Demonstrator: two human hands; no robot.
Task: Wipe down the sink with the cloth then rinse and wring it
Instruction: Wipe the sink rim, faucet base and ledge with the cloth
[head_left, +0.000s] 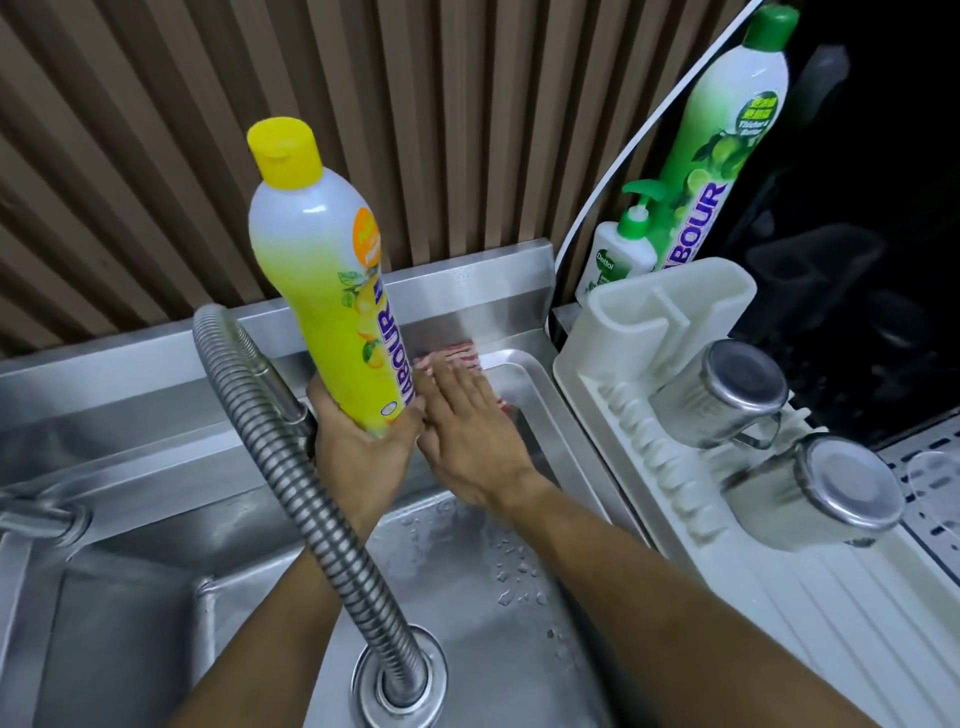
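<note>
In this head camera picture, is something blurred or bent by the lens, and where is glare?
Head view: right hand and cloth are motion-blurred; the yellow bottle in the left hand is sharp; wall slats splay from wide-angle distortion; soft glare on the sink back ledge.

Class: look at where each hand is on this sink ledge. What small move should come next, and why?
Probably slide the right hand, flat on the cloth, leftward over the ledge, since the left hand holds the yellow bottle lifted clear of that spot.
</note>
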